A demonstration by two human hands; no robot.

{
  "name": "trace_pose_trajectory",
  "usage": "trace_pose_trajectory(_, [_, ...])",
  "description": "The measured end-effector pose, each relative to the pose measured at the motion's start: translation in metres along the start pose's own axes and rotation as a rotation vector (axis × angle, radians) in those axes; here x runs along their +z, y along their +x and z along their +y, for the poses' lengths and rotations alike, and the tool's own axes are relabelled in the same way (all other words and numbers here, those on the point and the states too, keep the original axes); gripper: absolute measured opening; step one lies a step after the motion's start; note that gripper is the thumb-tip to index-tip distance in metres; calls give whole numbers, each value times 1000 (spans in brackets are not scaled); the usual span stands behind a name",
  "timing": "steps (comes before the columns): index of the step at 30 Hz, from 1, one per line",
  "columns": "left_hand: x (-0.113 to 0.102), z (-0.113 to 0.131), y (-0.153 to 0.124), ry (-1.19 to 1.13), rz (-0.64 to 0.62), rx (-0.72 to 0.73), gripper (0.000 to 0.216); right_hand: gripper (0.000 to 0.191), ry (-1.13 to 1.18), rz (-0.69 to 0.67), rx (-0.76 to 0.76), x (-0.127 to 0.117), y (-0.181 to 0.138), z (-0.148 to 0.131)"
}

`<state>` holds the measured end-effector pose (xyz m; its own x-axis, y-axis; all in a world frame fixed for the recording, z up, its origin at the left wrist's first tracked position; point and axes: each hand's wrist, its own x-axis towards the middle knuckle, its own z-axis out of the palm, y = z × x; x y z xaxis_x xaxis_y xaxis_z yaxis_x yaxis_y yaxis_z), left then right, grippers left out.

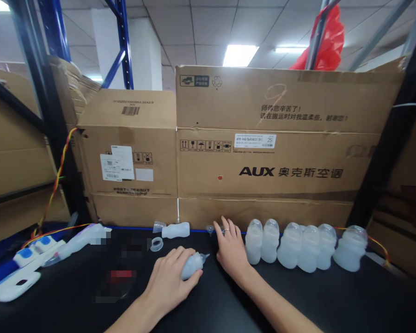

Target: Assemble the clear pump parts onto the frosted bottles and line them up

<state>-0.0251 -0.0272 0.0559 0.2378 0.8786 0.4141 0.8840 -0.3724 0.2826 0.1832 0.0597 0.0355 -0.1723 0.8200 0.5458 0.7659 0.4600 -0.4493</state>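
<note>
Left hand: the left hand is grasping a frosted, rounded plastic bottle topped with a clear pointed teat, fingers over it and thumb along its near side.
Held bottle: it is lying sideways in the grip over the middle of the black table, its teat pointing towards the right edge.
Right hand: the right hand is resting palm down near the far edge, fingers loosely stretched; from where I'm standing, I cannot tell whether anything is pinched beneath them.
Clear funnel-shaped piece: a small transparent plastic funnel shape is sitting at the far edge, just beside the right fingers.
Loose parts: a white waisted bottle is lying near the far edge, a clear plastic cap just left of it, a translucent ring nearer.
Row: frosted waisted bottles with clear domed tops are standing towards the right edge.
Step in hand: the left hand seems to be steadying its bottle while the right is attending to small parts.
Next move: I'm judging it to be calling for a light fingertip pinch, without knocking the nearby row.
</note>
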Motion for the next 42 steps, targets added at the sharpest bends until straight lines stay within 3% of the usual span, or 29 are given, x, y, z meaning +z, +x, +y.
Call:
trace_pose_trajectory(3, [-3, -6, 2, -11, 0, -15, 26, 75, -38, -28, 43, 2, 1, 1])
trace_pose_trajectory(10, [0, -1, -2, -129, 2, -47, 28, 21, 184, 10, 57, -25, -22, -9])
trace_pose_trajectory(15, [-1, 9, -8, -328, 5, -27, 30, 33, 490, 30, 41, -45, -42, -17])
trace_pose_trajectory(19, [-1, 11, -14, -488, -8, 13, 29, 39, 946, -215, 63, -47, -58, -25])
trace_pose_trajectory(22, [0, 13, -17, -668, -1, -57, 33, 39, 1045, -296, 50, -54, -63, -32])
trace_pose_trajectory(24, [-1, 17, -18, -969, -67, -186, 39, 36, 1010, -301, 6, -62, -65, -37])
trace_pose_trajectory(27, [0, 25, -20, -1374, -298, -368, 50, 33, 1022, -312, -41, -75, -67, -44])
trace_pose_trajectory(29, [2, 30, -23, -1473, -419, -420, 62, 35, 1113, -367, -38, -81, -70, -50])
trace_pose_trajectory(32, [2, 34, -26, -1551, -494, -452, 72, 40, 1204, -444, -39, -84, -73, -54])
trace_pose_trajectory(34, [2, 35, -26, -1542, -468, -434, 71, 39, 1137, -402, -35, -83, -74, -54])
trace_pose_trajectory(37, [0, 36, -23, -1441, -316, -347, 56, 39, 893, -230, 1, -78, -73, -52])
trace_pose_trajectory(42, [4, 39, -19, -980, 27, -114, 39, 39, 628, -115, 64, -77, -64, -51])
